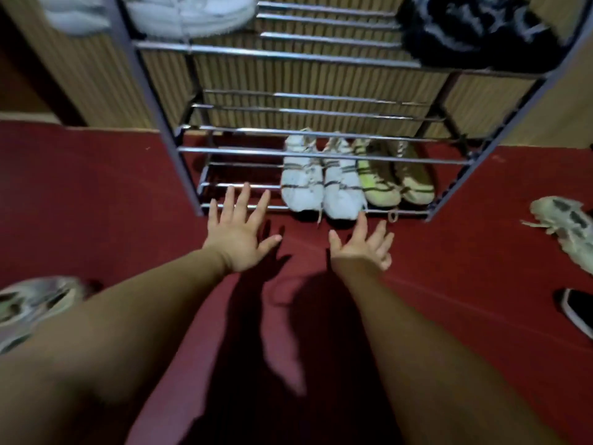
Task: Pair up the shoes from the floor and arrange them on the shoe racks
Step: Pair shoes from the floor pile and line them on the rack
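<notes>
A metal shoe rack (244,150) stands on the red carpet. On its bottom shelf sit a white pair of sneakers (321,184) and, to their right, a yellow-green pair (394,181). The top shelf holds white shoes (179,14) at the left and black shoes (475,30) at the right. My left hand (239,232) is open, fingers spread, just in front of the bottom shelf's empty left part. My right hand (362,244) is open too, right below the white pair, holding nothing.
Loose shoes lie on the carpet: a pale grey sneaker (568,229) at the right, a black shoe (577,311) below it, and a grey-green sneaker (35,303) at the left, partly behind my arm. A ribbed tan wall (321,78) backs the rack.
</notes>
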Available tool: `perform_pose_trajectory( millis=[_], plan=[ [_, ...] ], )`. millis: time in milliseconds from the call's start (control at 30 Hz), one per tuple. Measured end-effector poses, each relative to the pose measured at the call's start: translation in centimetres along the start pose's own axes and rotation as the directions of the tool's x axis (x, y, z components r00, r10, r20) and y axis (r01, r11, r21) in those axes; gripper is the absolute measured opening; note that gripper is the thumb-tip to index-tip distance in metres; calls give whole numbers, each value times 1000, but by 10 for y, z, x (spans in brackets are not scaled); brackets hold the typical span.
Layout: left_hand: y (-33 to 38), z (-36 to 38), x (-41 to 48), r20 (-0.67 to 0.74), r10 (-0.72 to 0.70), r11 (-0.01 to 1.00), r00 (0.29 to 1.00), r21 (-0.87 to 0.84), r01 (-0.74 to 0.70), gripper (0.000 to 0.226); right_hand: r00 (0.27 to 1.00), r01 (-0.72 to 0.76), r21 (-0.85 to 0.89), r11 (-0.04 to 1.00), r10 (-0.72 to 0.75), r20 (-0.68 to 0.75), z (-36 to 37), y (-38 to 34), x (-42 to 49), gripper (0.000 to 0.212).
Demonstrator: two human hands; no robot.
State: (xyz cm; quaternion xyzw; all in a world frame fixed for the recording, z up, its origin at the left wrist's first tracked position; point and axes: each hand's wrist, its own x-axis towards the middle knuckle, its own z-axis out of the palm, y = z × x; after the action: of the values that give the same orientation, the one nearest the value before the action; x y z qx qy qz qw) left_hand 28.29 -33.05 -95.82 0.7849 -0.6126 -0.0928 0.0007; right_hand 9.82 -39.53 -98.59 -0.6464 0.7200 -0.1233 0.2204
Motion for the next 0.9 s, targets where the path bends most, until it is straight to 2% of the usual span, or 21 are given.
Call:
perform_pose_trajectory(
  millis=[167, 300, 400, 467, 600, 900],
  plan=[
    [-67, 42, -54, 173, -253, 966, 952, -3, 257, 92, 963, 225, -171, 959, -193, 188, 39, -26, -34, 72],
    [-115, 67, -96, 271, -454, 890, 849, 96, 446, 101, 911, 348, -195, 917, -281, 303, 64, -33, -58, 70],
    [-146, 73, -122, 329, -556, 829, 764, 154, 537, 107, 886, 368, -196, 909, -279, 370, 82, -38, -75, 69],
    [-158, 74, -134, 354, -584, 806, 731, 145, 574, 110, 872, 383, -218, 898, -273, 406, 91, -43, -82, 70],
    [-167, 75, -146, 441, -576, 760, 688, -21, 650, 121, 831, 436, -238, 868, -287, 477, 101, -52, -90, 68],
    [-165, 78, -142, 453, -468, 840, 759, -40, 542, 118, 800, 472, -267, 840, -282, 529, 101, -49, -95, 67]
  ],
)
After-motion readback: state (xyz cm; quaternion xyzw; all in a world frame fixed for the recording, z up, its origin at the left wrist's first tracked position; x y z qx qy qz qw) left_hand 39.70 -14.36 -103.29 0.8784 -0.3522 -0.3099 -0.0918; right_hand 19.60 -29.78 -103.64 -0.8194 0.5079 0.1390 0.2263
